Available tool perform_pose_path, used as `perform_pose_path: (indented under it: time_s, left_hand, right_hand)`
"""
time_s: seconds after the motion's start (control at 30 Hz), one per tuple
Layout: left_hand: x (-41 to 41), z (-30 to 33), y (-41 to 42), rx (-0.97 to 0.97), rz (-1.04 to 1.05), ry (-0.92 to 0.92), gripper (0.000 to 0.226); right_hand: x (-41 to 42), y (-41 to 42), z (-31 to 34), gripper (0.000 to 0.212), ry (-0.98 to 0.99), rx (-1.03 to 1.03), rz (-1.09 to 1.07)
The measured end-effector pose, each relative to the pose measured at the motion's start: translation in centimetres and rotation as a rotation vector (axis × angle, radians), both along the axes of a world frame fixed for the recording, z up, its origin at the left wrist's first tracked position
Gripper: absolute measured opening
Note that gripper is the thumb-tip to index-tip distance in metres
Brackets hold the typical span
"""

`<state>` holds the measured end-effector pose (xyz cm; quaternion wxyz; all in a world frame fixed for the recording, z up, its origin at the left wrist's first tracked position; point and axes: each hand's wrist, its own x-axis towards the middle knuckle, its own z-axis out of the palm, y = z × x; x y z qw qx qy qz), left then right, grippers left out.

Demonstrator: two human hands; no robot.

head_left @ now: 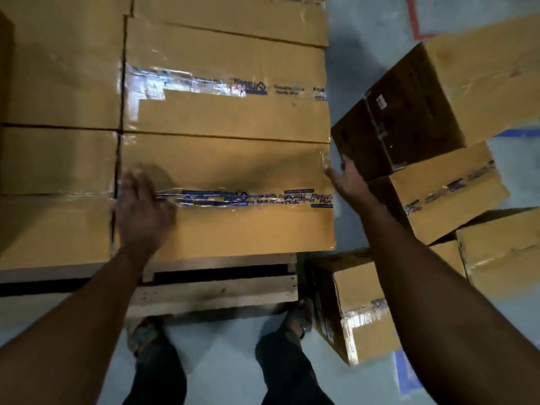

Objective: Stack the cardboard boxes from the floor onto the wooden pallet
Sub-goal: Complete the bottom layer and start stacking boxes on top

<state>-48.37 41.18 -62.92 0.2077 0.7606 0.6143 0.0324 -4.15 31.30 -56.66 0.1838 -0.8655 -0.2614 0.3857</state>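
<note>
Several taped cardboard boxes stand in rows on the wooden pallet [216,290]. The nearest box [233,168] lies at the pallet's front right, with printed tape across its top. My left hand [143,209] lies blurred over that box's left end, fingers spread. My right hand [346,178] hovers just off the box's right edge with straight fingers and holds nothing. More boxes lie on the floor to the right: a tilted dark-sided box [409,112], a box under it [450,194] and a small box [359,311] beside my right foot.
Another floor box [502,255] sits at the far right. Grey floor with red tape [415,21] and blue tape [406,372] shows around the pile. My feet stand against the pallet's front edge. A narrow strip of floor separates the pallet from the floor boxes.
</note>
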Motion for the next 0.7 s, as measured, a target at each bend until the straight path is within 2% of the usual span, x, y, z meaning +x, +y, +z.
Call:
perform_pose_path:
  time_s: [0.1,0.17,0.27,0.37,0.47,0.57,0.6,0.7]
  left_hand:
    - [0.2,-1.6,1.0,0.120,0.139,0.037,0.078]
    - [0.2,-3.0,0.5,0.204,0.148,0.097,0.076]
    - [0.5,-4.0,0.5,0.237,0.153,0.146,0.075]
    - [0.5,-3.7,0.9,0.228,0.147,0.160,0.074]
    - [0.7,-2.7,2.5,0.234,0.156,0.126,0.074]
    - [1.1,-2.2,7.5,0.305,0.061,0.136,0.077]
    - [1.6,-2.1,9.6,0.291,0.024,0.143,0.078]
    - [2.8,-2.7,14.9,0.147,-0.043,0.166,0.080]
  right_hand:
    - [2.8,4.1,-3.4,0.080,0.137,0.098,-0.093]
    - [3.0,6.0,-5.7,0.070,0.197,0.172,-0.111]
    - [3.7,6.0,-9.2,0.071,0.131,0.264,-0.125]
    - [2.7,5.3,-9.1,0.071,0.121,0.265,-0.159]
    - [2.9,5.2,-8.7,0.078,0.199,0.196,-0.173]
    - [3.7,6.3,-8.4,0.100,0.274,0.169,-0.186]
    - [3.8,6.7,-8.2,0.100,0.276,0.157,-0.181]
    - [4.0,7.4,-8.8,0.072,0.264,0.178,-0.216]
